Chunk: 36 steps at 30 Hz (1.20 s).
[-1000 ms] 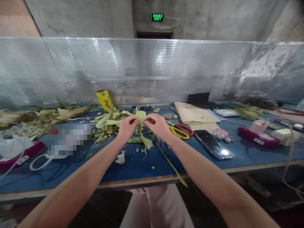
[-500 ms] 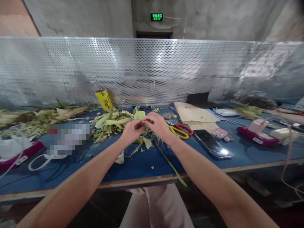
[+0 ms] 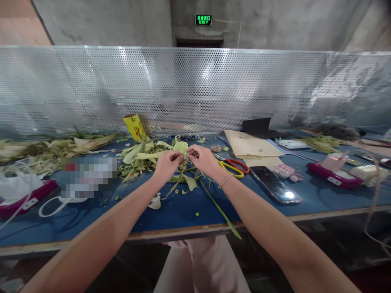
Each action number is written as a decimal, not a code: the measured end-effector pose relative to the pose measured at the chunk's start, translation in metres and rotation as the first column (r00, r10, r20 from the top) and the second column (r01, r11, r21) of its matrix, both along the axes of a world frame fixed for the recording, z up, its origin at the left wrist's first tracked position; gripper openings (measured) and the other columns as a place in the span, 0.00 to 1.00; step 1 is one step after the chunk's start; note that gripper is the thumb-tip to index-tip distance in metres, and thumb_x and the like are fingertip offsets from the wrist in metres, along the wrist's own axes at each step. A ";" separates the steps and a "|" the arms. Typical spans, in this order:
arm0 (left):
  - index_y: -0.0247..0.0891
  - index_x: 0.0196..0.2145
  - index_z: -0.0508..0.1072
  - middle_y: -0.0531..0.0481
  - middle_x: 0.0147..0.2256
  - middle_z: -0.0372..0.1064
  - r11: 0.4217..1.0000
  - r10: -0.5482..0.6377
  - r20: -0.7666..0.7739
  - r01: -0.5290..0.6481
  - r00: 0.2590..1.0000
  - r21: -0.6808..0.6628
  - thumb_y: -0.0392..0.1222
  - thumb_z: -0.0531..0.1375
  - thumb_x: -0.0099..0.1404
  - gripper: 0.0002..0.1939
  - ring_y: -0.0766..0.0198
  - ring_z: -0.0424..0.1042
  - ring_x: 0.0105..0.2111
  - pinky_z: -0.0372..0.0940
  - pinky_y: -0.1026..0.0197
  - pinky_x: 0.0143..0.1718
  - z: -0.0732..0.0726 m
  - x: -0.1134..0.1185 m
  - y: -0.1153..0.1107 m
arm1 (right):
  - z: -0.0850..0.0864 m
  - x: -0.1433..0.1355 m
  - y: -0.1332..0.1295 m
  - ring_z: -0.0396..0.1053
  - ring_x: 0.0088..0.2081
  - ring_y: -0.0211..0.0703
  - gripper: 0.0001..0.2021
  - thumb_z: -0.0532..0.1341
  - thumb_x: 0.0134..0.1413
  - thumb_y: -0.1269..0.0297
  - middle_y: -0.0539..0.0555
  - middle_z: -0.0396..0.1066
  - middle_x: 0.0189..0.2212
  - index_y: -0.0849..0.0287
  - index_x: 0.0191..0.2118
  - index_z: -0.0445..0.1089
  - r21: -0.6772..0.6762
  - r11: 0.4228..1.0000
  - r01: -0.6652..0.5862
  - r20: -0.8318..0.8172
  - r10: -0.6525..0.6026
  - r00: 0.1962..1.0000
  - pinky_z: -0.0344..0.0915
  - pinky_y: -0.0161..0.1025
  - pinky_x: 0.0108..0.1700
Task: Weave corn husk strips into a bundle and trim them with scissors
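Indoors, a flat blue tabletop (image 3: 180, 213) meets a perforated silver metal screen (image 3: 122, 81) before a gray concrete wall (image 3: 269, 24) | yellow printed tube (image 3: 135, 128) tilts, contents hidden | wispy pale-green plant piece (image 3: 184, 164), details blurred, spans left hand (image 3: 167, 162) and right hand (image 3: 202, 158), fingertips of each pinched on it

Both forearms reach forward from the lower corners and angle inward, so the hands nearly meet at the middle. The left hand (image 3: 171, 161) has its fingers curled, thumb and fingertips drawn together and pointing toward the right hand (image 3: 200, 158). That one is bent in at the wrist, back upward, fingers also curled in a pinch. A thin bracelet (image 3: 225, 180) circles the right wrist.
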<state>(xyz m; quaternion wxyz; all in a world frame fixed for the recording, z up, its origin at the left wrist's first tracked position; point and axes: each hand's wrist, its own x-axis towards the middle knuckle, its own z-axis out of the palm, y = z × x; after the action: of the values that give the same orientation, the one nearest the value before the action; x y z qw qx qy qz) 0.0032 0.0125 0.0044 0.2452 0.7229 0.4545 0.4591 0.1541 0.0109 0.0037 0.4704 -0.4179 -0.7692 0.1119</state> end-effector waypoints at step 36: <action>0.34 0.22 0.71 0.51 0.22 0.67 0.984 -0.047 0.254 0.088 0.966 -0.155 0.52 0.59 0.48 0.15 0.66 0.66 0.26 0.63 0.62 0.32 -0.003 0.001 0.001 | -0.005 -0.001 0.005 0.64 0.25 0.34 0.04 0.58 0.41 0.70 0.47 0.66 0.22 0.60 0.28 0.66 -0.071 0.994 -0.081 -0.069 0.076 0.995 0.60 0.33 0.30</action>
<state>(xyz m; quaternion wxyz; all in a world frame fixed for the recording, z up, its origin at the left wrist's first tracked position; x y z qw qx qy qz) 0.0037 0.0139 0.0011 0.3749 0.6517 0.4316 0.4984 0.1531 0.0157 -0.0014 0.4750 -0.4006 -0.7643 0.1724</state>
